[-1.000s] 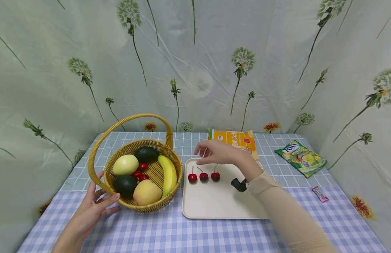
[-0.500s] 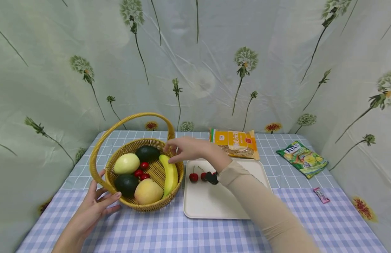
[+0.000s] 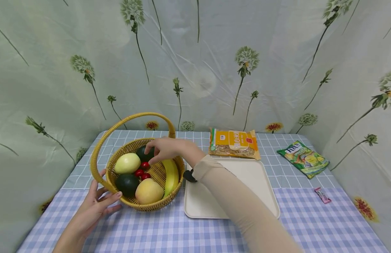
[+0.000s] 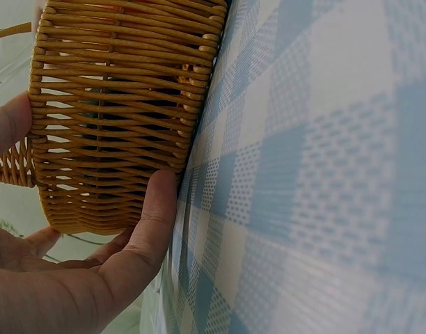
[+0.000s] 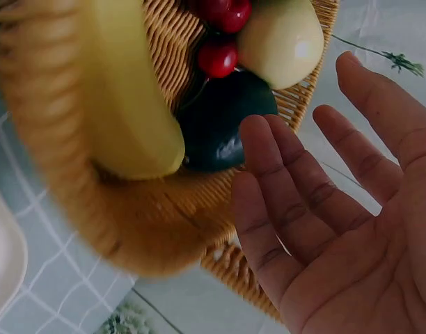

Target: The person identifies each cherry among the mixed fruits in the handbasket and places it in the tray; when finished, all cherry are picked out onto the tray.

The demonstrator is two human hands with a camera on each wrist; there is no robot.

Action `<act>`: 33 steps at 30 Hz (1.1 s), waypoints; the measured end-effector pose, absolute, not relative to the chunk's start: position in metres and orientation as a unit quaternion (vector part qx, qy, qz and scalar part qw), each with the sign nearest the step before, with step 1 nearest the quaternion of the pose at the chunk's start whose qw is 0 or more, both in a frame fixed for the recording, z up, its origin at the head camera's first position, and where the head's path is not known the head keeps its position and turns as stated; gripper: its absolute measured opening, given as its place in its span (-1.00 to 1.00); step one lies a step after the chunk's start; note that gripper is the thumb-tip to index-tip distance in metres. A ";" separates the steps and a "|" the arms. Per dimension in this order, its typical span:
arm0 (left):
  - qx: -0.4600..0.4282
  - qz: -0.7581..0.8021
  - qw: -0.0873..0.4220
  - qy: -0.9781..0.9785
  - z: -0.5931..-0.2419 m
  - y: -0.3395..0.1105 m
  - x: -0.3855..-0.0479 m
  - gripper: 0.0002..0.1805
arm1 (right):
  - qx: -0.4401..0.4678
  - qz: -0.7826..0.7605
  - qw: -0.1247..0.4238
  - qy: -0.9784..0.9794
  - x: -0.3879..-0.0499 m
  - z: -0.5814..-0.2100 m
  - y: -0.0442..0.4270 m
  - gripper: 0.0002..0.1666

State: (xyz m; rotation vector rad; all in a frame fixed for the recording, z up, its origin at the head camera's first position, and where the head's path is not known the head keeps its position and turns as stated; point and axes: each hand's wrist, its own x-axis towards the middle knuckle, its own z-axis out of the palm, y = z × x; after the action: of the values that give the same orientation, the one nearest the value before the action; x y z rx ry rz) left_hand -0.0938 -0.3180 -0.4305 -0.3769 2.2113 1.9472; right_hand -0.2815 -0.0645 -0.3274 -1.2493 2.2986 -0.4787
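While the left hand (image 3: pixel 90 211) rests spread fingers against the round yellow-brown wicker basket (image 3: pixel 151 207), left of centre in the head frame, presumably to steady it, the right hand (image 3: pixel 165 149) hangs over its far right, grip wide, holding nothing visible. Inside, 1 curved yellow banana (image 3: pixel 172 176) lies along the right wall, whose curve probably cradles it; 1 cream rectangular tray (image 3: pixel 253 177) sits lower centre-right.

Rough woven basket (image 3: pixel 141 208), glossy cherries (image 5: pixel 218 57)
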 end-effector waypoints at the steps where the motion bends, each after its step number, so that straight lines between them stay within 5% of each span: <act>1: -0.125 0.654 0.085 0.741 -0.431 -0.318 -0.094 0.18 | -0.451 -0.171 0.241 0.842 -0.282 -0.328 -0.068 -0.43; 33: -0.111 0.657 0.076 0.741 -0.433 -0.319 -0.092 0.16 | -0.359 -0.091 0.315 0.874 -0.276 -0.348 -0.112 -0.41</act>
State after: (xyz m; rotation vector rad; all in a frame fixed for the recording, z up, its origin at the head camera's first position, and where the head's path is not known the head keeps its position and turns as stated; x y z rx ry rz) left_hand -0.0923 -0.3187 -0.4332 -0.3320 2.2224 1.9707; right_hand -0.2761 -0.1123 -0.3479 -0.9444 2.3021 -0.2405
